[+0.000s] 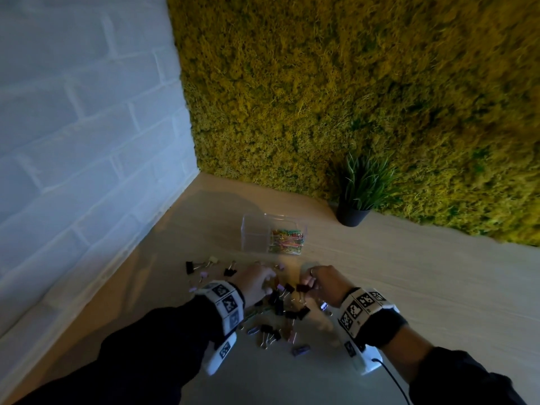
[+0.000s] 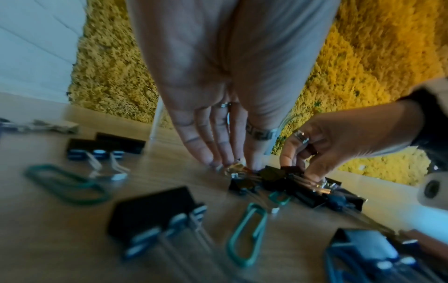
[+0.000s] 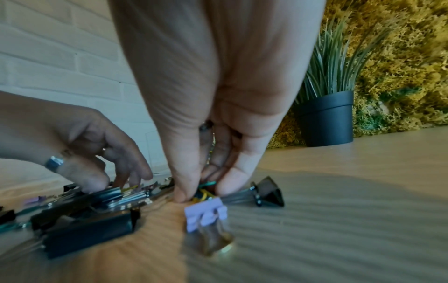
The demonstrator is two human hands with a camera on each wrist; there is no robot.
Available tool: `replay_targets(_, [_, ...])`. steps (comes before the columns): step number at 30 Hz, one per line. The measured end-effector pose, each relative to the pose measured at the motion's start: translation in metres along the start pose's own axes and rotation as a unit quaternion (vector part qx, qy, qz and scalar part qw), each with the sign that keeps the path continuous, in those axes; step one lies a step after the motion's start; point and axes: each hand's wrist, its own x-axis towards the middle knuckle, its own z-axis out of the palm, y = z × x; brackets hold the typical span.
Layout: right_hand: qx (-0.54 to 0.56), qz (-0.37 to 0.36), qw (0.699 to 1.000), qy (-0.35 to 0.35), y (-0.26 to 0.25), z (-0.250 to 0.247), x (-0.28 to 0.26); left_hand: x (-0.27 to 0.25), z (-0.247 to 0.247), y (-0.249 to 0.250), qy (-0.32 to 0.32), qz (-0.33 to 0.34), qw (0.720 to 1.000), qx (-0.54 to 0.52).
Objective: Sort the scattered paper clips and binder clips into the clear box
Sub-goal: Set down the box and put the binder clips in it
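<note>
Moss wall [image 1: 350,97] in yellow-green fills the back of the room, meeting a white brick wall [image 1: 81,127] at the corner, and a pale wood bench [image 1: 409,273] runs below both. Against the moss stands a potted plant [image 1: 355,200] in a dark pot, well apart from the work. Nearer, toward the corner, sits the clear box [image 1: 273,233], upright and open, with a heap of coloured paper clips [image 1: 287,242] in its right part. In front of it binder clips [image 1: 280,311], mostly black with a few lilac ones, lie scattered in a loose pile, crowding the space between the two wrists. Both arms wear dark sleeves and marker-printed wrist bands [image 1: 226,305]. The left hand [image 1: 254,283] reaches down into the pile, its fingers [image 2: 213,151] long and close together, tips touching small clips; whether they pinch anything I cannot tell. The right hand [image 1: 327,280] has its grip pressed together, thumb and fingers [image 3: 184,183] pinching a small bunch of green and yellow paper clips, with a lilac binder clip [image 3: 206,214] lying just in front. Green paper clips [image 2: 247,233] lie loose among the black ones.
</note>
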Motion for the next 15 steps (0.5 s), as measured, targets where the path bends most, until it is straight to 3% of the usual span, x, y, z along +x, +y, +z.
replay_targets(10, [0.026, 0.077, 0.997, -0.014, 0.007, -0.005, 0.001, 0.013, -0.003, 0.002, -0.024, -0.037, 0.997, -0.059])
replay_targets(12, [0.040, 0.080, 0.996, -0.012, 0.007, -0.005, 0.002, 0.010, -0.010, -0.004, 0.001, -0.049, 0.984, -0.169])
replay_targets(15, [0.041, 0.085, 0.996, 0.004, 0.006, -0.004, 0.001, -0.004, -0.030, -0.016, 0.026, -0.100, 0.941, -0.321])
